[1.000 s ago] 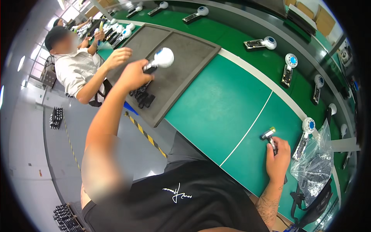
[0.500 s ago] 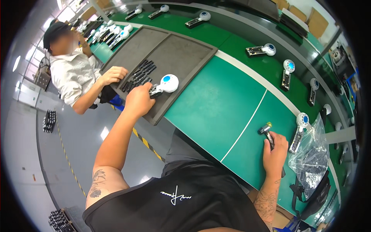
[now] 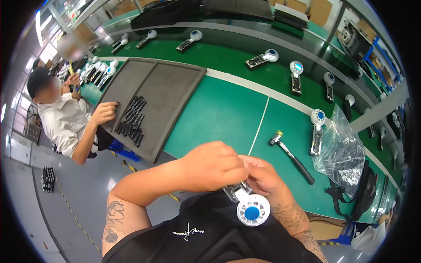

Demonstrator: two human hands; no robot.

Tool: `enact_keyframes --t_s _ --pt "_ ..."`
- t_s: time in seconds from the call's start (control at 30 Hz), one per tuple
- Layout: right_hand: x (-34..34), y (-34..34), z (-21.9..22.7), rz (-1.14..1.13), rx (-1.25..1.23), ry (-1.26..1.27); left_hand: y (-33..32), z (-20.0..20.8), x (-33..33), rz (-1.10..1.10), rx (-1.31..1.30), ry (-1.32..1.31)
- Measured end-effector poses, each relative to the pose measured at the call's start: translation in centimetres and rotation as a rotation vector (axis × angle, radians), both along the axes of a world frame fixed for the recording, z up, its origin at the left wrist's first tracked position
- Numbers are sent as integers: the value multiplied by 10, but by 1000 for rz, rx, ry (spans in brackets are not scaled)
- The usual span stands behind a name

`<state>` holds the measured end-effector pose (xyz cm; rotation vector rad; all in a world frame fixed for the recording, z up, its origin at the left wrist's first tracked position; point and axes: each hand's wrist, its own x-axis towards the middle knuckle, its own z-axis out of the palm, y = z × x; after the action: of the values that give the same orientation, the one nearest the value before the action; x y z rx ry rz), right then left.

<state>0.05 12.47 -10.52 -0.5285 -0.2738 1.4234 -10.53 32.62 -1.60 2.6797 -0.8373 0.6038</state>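
Close to my chest I hold a white handheld fan (image 3: 253, 210) with a round slotted head and a blue centre, the head pointing down toward me. My left hand (image 3: 214, 165) is closed over its handle, which shows dark, open inner parts near the head. Against it, my right hand (image 3: 263, 174) has its fingers bent together at my left fingertips; what they pinch is hidden. A hammer (image 3: 290, 157) with a black grip and a yellowish tip lies on the green table to the right of my hands.
A grey tray (image 3: 184, 98) with several black strip-like parts (image 3: 131, 116) stands at the left. A person in a white shirt (image 3: 66, 118) reaches over it. Several similar fans (image 3: 296, 79) lie on the green belt beyond. A clear plastic bag (image 3: 340, 155) and black pouch (image 3: 366, 193) are at right.
My left hand has brought the fan from over the tray to my chest, its head now turned toward me. My right hand has let go of the hammer and joined the left.
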Motion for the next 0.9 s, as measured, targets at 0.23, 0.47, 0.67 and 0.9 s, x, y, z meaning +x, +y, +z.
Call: enact_keyframes --t_s 0.23,0.47,0.67,0.9 --pt "12 -18 -19 -8 166 104 -16 -2 22 -168 -29 -6" --pt "16 -26 -27 -39 199 225 -20 -7 27 -225 -126 14" --pt "21 -26 1 -108 223 213 -15 -15 33 -213 -471 142" --pt "29 -33 11 -359 157 -3 -16 -28 17 276 -1448 650"
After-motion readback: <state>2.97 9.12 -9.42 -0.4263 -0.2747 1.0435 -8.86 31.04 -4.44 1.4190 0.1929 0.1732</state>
